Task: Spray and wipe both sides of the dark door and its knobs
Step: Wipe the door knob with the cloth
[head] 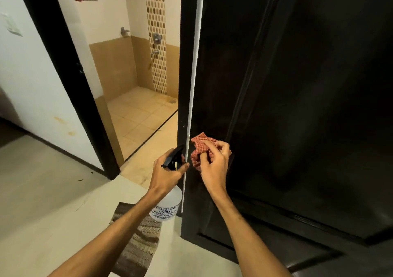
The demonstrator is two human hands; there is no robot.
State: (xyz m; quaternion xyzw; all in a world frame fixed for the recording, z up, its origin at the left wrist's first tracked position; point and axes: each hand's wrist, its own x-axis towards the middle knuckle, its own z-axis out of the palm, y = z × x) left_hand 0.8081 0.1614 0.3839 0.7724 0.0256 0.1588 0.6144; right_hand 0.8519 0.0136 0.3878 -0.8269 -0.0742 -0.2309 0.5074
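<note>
The dark door (297, 85) stands open and fills the right half of the view, its white-lined edge (192, 85) facing me. My right hand (214, 161) grips a bunched red checked cloth (198, 149) against the door face close to that edge, at knob height. The knob itself is hidden under the cloth and hand. My left hand (168, 170) holds a spray bottle (168, 202) by its black trigger head, just left of the door edge, index finger stretched toward the edge. The bottle's clear body with a printed label hangs below the hand.
Beyond the black door frame (63, 74) lies a bathroom with beige floor tiles (138, 115) and a wall tap (156, 52). A striped brown mat (138, 240) lies on the pale floor below my left forearm. A white wall (32, 74) stands at the left.
</note>
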